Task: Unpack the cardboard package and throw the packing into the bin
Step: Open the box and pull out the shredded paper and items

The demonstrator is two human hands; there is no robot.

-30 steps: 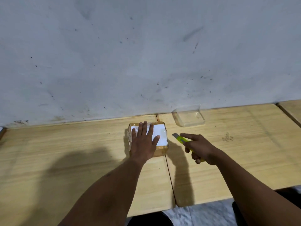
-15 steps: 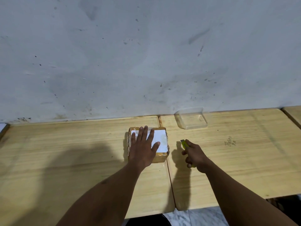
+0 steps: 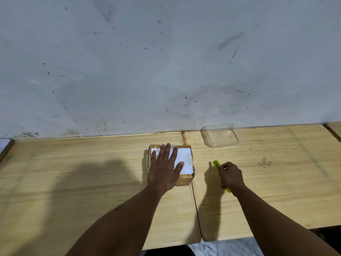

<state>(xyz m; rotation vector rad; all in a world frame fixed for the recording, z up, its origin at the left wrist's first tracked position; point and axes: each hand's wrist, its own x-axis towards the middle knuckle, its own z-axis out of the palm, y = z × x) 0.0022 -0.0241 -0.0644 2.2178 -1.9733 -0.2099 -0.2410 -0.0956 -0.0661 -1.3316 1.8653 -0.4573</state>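
Observation:
A small cardboard package (image 3: 186,159), wrapped in clear tape with a white label on top, lies on the wooden table near the seam between two tabletops. My left hand (image 3: 164,169) rests flat on its lid with fingers spread. To the right of the package, my right hand (image 3: 230,176) is closed around a yellow-green utility knife (image 3: 216,163). The knife's tip points away from me and stands apart from the package. No bin is in view.
A clear plastic container (image 3: 220,134) sits by the wall behind the package. The grey wall (image 3: 166,61) runs along the table's far edge. The table (image 3: 73,172) ends close to me, with tiled floor (image 3: 221,248) below.
My right hand has drawn the knife a little to the right, away from the package's side, and turned it to point away from me. My left hand stays flat on the package.

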